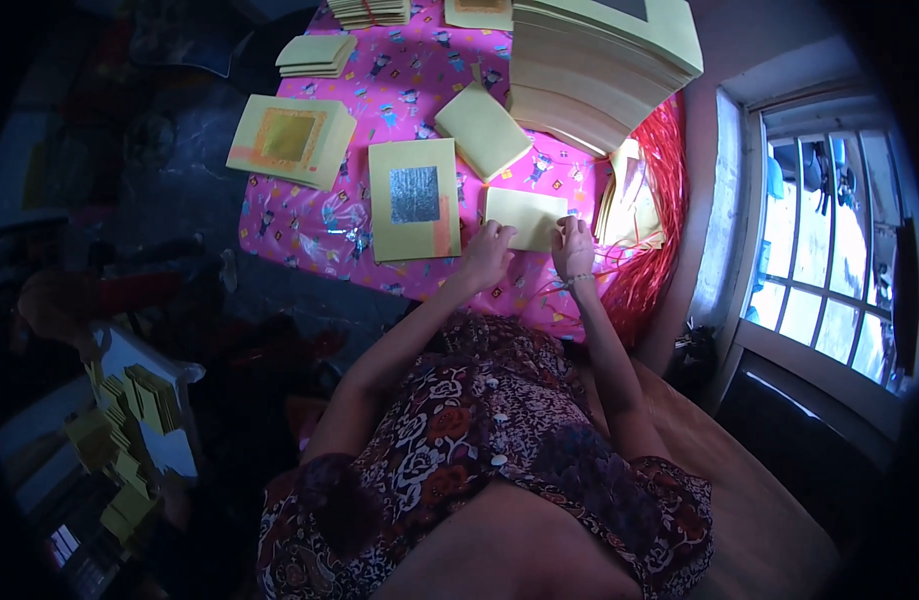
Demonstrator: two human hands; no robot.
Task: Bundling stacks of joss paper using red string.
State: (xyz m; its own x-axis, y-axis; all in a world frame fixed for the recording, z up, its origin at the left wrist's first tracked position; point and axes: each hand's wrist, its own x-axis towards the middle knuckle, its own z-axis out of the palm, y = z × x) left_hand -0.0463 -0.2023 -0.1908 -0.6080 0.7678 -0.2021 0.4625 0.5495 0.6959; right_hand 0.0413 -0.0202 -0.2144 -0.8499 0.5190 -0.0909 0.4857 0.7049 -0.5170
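Observation:
A pale yellow sheet or thin bundle of paper (524,212) lies flat on the pink patterned tablecloth in front of me. My left hand (489,254) has its fingers curled at the near left corner of the paper. At the right edge, my right hand (573,248) pinches the paper between bent fingers. Just left of it is a yellow paper stack with a silver square (414,190) on top. Beyond my hands a tilted yellow paper bundle (482,130) rests on the cloth. How many sheets my fingers hold cannot be made out.
A tall stack of yellow paper (579,100) stands at the far right. Red plastic strings (664,200) hang over the table's right edge beside more yellow papers (624,205). At the left lie a gold-square stack (284,140) and a smaller bundle (314,57). A barred window (829,240) is at right.

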